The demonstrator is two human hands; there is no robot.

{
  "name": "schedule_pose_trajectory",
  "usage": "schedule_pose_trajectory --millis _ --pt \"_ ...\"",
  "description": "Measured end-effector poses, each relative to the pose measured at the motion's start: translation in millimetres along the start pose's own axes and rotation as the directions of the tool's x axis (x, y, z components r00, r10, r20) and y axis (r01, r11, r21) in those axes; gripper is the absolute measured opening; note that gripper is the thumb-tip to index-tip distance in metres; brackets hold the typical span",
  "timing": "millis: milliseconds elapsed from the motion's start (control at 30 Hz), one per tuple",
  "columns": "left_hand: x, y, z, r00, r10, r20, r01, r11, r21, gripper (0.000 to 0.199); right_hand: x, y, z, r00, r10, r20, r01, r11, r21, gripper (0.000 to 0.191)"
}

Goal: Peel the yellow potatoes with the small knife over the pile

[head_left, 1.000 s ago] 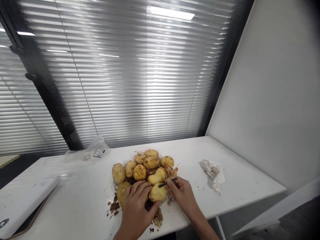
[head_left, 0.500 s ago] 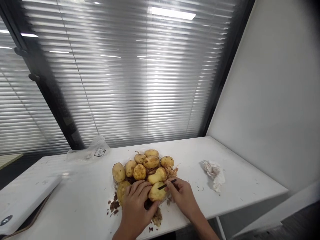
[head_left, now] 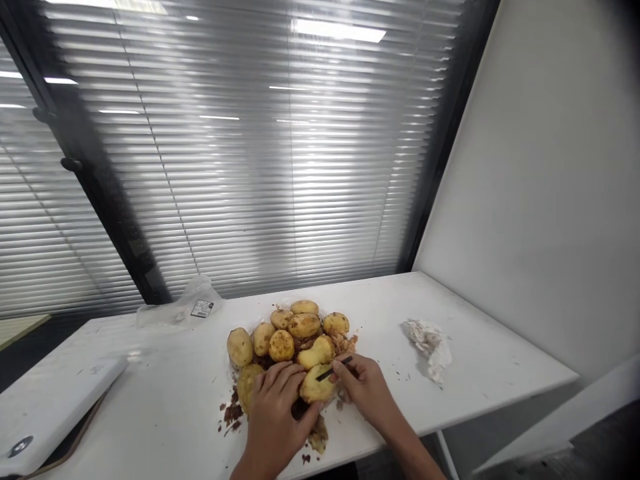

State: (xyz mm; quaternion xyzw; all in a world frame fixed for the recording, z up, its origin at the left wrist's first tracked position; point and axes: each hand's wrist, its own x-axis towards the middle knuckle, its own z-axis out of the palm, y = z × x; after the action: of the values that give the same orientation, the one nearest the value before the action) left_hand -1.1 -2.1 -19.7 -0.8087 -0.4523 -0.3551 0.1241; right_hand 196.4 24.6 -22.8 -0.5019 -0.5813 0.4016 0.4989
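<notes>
"Potato: where?"
"Near edge of the pile; left hand, fingers holding it; right hand, fingers pinching a dark strip."
"Changed?"
"Strip's tip slightly lower; work seemingly unfinished."

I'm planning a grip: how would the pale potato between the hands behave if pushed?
The pale potato would probably roll or rock, given its rounded sides. Its bare-looking face may be slippery. It's likely firm, showing no sag.
</notes>
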Motion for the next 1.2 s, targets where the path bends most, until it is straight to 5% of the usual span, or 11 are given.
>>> schedule_pose_trajectory --millis 100,200,733,1200 --pt "-1 -1 -0.2 1.000 0.004 0.016 -0.004 1.000 0.000 0.030 0 2 0 0.997 -0.020 -0.076 0.018 0.999 -0.033 0.041" --pt "0 -1 -0.7 1.000 -0.001 0.026 0.001 1.000 -0.008 0.030 -1 6 1 1.000 0.021 0.000 -0.021 0.998 0.051 0.043" --pt "2 4 -3.2 1.000 -0.029 0.001 0.029 0.999 -0.022 0.029 1 7 7 0.999 0.031 -0.044 -0.026 0.994 0.103 0.051" --pt "1 5 -3.6 0.999 -0.052 -0.006 0.052 0.998 -0.046 0.029 0 11 2 0.991 -0.044 -0.129 0.043 0.999 -0.012 0.050"
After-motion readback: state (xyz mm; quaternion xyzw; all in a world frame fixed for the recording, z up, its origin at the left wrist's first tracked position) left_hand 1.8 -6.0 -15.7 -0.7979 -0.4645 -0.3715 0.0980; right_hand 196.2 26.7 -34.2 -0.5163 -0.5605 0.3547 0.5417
